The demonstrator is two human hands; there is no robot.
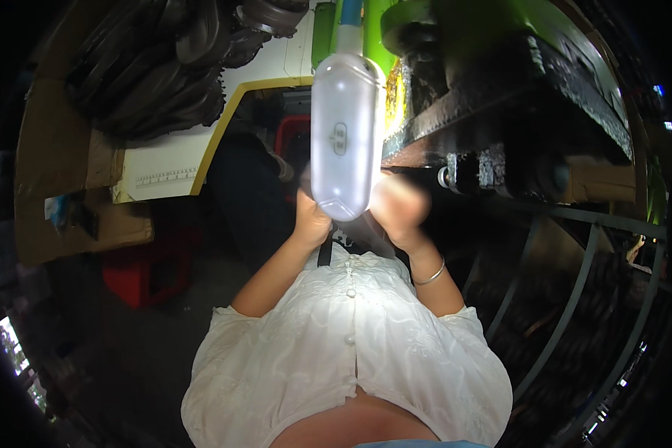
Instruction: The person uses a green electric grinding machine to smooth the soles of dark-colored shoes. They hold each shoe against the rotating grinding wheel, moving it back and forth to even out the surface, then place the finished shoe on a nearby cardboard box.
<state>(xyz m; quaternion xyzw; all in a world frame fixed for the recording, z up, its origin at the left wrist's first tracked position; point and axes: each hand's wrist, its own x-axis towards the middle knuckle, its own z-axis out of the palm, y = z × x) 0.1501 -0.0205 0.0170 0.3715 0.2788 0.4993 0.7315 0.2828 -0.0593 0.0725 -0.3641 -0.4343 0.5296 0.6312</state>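
Note:
A long, pale, glowing lamp (341,160) hangs in front of the middle of the view and covers the space between my hands. My left hand (310,220) is beside the lamp's lower left edge, with its fingers hidden behind it. My right hand (402,207) is at the lower right edge, smeared by motion and glare, so its fingers cannot be made out. Below the lamp, between my wrists, a dark narrow strip (325,252) shows against my white shirt. Whether either hand grips it is hidden.
A heap of dark, rubbery curved pieces (149,75) lies on the white, yellow-edged table (157,160), which bears a ruler scale. A green and black machine (500,97) stands at the right. A grey metal rack (593,246) is at the lower right, a red stool (131,276) at the left.

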